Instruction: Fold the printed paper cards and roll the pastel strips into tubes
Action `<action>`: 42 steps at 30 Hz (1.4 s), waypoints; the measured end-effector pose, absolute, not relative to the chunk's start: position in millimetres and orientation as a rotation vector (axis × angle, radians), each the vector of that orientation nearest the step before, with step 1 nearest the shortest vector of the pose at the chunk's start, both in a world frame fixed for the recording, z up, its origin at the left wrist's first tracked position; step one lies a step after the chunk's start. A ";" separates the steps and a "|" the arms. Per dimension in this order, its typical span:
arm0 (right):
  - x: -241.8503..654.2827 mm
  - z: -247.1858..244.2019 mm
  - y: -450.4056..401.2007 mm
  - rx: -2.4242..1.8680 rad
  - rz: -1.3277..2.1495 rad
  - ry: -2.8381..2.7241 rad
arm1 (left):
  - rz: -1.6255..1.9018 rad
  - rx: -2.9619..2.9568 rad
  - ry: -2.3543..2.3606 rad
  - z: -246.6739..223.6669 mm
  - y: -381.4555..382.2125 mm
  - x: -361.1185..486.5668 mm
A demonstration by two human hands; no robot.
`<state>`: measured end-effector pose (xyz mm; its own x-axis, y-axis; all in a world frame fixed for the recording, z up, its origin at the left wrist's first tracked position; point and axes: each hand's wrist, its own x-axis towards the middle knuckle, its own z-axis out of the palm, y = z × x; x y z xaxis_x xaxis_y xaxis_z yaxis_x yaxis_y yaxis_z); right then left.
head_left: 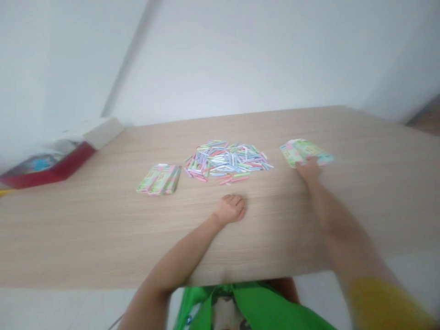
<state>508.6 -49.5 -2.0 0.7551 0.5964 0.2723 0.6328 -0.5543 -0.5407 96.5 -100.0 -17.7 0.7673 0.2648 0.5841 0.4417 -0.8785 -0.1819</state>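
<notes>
My right hand (pixel 310 169) reaches to the right side of the table, its fingers and thumb at the near edge of a flat pastel packet (pixel 305 149). It seems to grip this packet, though blur hides the exact hold. Another pink and green packet (pixel 290 153) lies beside and partly under it. My left hand (pixel 231 209) rests on the tabletop as a closed fist, and nothing shows in it. Beyond that fist lies a loose, wide heap of thin pastel sticks (pixel 227 160). Left of the heap sits a stack of similar pastel packets (pixel 160 179).
The wood-grain table (pixel 103 238) backs onto a white wall (pixel 240 59). At its far left stands a red-sided box (pixel 65 167) with bags and other things inside, and a white box part (pixel 103 132) adjoins it. Green cloth (pixel 268 305) shows below the front edge.
</notes>
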 end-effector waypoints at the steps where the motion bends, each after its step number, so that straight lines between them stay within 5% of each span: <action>1: 508.3 -0.5 -52.2 -2.265 -0.027 -0.895 | -0.816 -2.653 -0.556 -17.9 -100.3 97.2; 12: 486.8 80.8 -144.4 -1.616 0.570 -1.269 | -1.130 -2.770 -0.768 -2.0 -111.5 102.7; 22: 374.9 173.6 -206.8 -1.386 0.985 -1.804 | -1.399 -3.151 -0.559 33.9 -132.4 130.2; 25: 349.6 167.3 -213.7 -1.226 1.186 -1.758 | -1.427 -3.368 -0.529 35.1 -141.9 128.2; 32: 316.7 120.4 -190.1 -0.785 1.285 -1.574 | -2.109 -3.394 -1.015 40.4 -142.9 119.2; 42: 275.5 66.1 -160.8 -0.976 1.026 -1.515 | -1.956 -3.393 -1.381 20.2 -147.0 132.1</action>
